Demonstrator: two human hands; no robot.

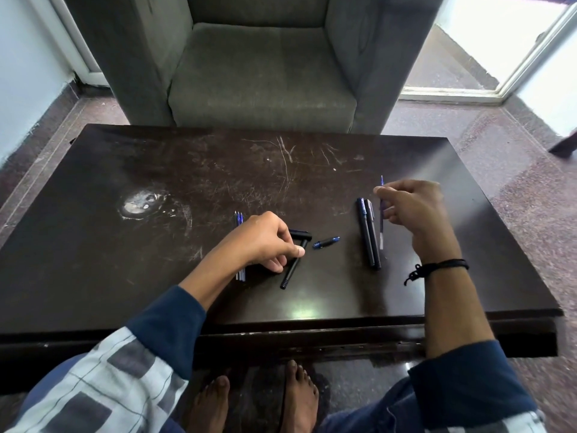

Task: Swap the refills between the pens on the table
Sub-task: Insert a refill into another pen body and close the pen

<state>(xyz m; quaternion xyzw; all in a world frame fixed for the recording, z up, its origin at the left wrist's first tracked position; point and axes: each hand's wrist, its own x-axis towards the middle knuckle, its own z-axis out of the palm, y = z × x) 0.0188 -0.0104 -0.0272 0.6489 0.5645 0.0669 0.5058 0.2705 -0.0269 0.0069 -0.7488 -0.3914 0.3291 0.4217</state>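
Observation:
My left hand rests on the dark table, its thumb and fingers pinching a black pen barrel that slants down toward me. Another black pen piece lies crosswise just beyond its fingers. Several blue refills lie side by side under that hand. My right hand is raised at the right, holding a thin blue refill upright between its fingers. Two black pens lie parallel just left of the refill. A small blue pen tip section lies between the hands.
A grey armchair stands behind the table's far edge. An open glass door is at the upper right. My bare feet show below the table's near edge. A white worn patch marks the table's left side.

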